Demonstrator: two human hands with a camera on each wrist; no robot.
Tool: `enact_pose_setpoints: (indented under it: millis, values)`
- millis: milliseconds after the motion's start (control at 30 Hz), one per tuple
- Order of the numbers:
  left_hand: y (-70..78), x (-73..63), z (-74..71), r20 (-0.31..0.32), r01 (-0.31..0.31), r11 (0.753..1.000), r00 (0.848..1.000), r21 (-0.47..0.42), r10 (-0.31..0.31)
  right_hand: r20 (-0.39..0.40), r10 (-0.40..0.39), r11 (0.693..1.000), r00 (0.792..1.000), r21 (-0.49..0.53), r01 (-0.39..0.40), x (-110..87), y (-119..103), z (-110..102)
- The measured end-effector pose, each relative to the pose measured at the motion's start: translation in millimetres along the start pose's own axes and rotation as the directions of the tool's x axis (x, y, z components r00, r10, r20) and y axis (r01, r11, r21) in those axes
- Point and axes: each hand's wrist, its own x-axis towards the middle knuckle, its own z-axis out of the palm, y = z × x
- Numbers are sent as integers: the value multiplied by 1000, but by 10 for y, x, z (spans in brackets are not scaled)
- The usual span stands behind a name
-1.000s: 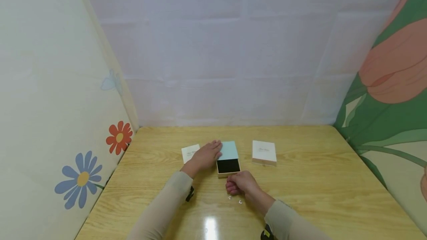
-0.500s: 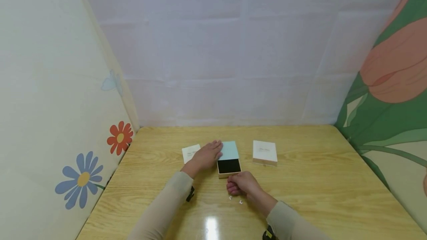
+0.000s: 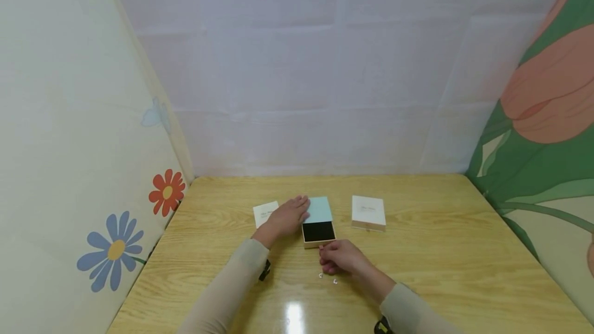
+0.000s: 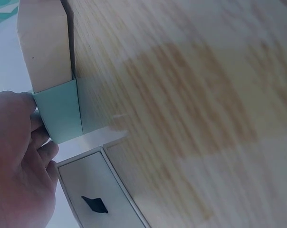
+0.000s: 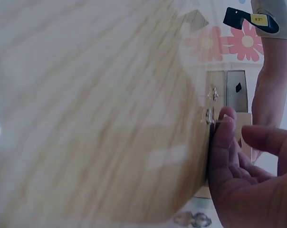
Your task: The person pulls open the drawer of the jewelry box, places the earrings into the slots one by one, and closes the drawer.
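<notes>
In the head view my left hand (image 3: 290, 214) lies along the left side of a pale turquoise box sleeve (image 3: 317, 209), fingers extended and touching it. From the sleeve, a cream drawer (image 3: 319, 245) with a black lining is pulled out toward me; its side (image 4: 46, 42) shows in the left wrist view. My right hand (image 3: 341, 256) is at the drawer's front right corner. Seen from the right wrist, its index finger (image 5: 224, 130) and thumb stand apart with a gap between. Right by that fingertip are two small shiny earring-like pieces (image 5: 210, 115), on the table.
A white box (image 3: 368, 212) with printed lettering stands to the right. Another white box (image 3: 264, 213) sits left, partly covered by my left hand; its front has a black tab (image 4: 95, 204). The wooden table (image 3: 441, 251) ends at a pale cloth backdrop, with flowered walls either side.
My right hand has shifted slightly right, away from the drawer's front, and its fingers have loosened. My left hand, the boxes and the small shiny pieces stay put.
</notes>
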Motion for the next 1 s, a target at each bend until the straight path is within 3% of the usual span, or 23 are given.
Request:
enact_pose_setpoints:
  millis: [167, 367, 667, 1000]
  values:
    - [-9, 4, 16, -10, -8, 1000, 1000, 9, 9, 55, -84, 980, 995, -177, 92, -28, -5, -74]
    - [-12, -1, 17, -9, -12, 1000, 1000, 14, 12, 144, -192, 886, 971, -401, 234, -27, 26, -166]
    - [2, -11, -10, -12, -14, 1000, 1000, 9, 14, 313, -263, 813, 913, -438, 384, -17, 69, -197]
    - [9, -4, -12, -15, -12, 1000, 1000, 21, 12, 273, -243, 797, 931, -491, 352, -64, 88, -149]
